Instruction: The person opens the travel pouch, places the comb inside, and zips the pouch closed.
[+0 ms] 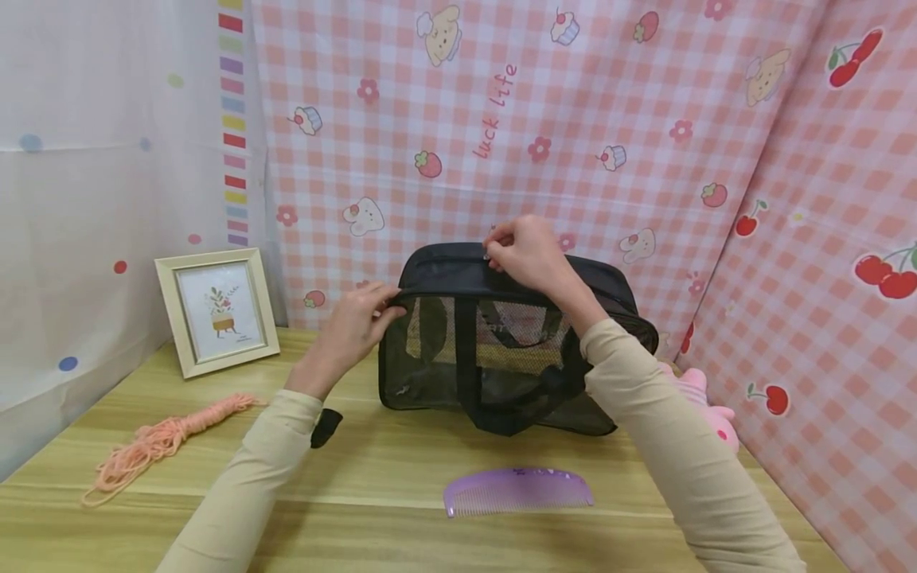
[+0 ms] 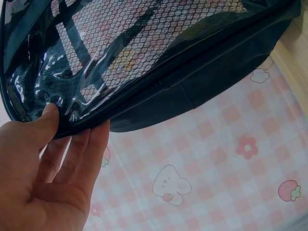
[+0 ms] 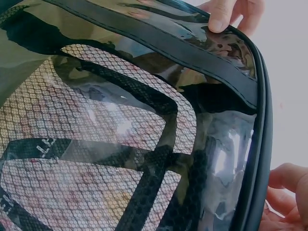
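Note:
A black bag (image 1: 430, 374) with clear front panels, a mesh back and black strap handles stands upright on the table. My left hand (image 1: 354, 322) pinches its upper left corner. In the left wrist view the thumb (image 2: 49, 118) lies on the clear panel, with the fingers behind the edge. At the top middle of the bag, my right hand (image 1: 530, 251) pinches something small, seemingly the zipper pull; the fingers mostly hide it. Both hands show in the right wrist view, the left hand (image 3: 228, 14) on the corner and the right hand (image 3: 288, 192) beside the black top edge.
A purple comb (image 1: 519, 489) lies in front of the bag. To the left are a bundle of peach cord (image 1: 168, 438), a framed picture (image 1: 222, 314) and a small black object (image 1: 326, 428). A pink plush toy (image 1: 705, 406) sits partly behind my right sleeve. Patterned curtains (image 1: 501, 175) hang behind.

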{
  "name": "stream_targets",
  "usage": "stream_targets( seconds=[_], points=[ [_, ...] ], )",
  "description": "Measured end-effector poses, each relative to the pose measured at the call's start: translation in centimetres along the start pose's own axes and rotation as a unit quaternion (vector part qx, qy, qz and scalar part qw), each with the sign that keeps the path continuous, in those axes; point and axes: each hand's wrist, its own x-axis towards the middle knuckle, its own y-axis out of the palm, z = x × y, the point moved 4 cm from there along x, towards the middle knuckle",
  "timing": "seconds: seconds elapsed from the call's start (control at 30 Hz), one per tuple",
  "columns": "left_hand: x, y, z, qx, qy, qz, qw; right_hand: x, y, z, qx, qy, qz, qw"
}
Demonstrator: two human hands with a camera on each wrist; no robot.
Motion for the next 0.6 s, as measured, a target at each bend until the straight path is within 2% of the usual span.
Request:
stream_targets(
  seconds=[0.23, 0.6],
  points=[
    [0.0, 0.1, 0.1, 0.003, 0.000, 0.001, 1.0000, -0.2, 0.6, -0.2, 0.001, -0.014, 0.002, 0.9999],
    [-0.1, 0.0, 0.1, 0.000, -0.001, 0.001, 1.0000, -0.8, 0.9, -1.3, 0.031, 0.001, 0.020, 0.9993]
  ],
)
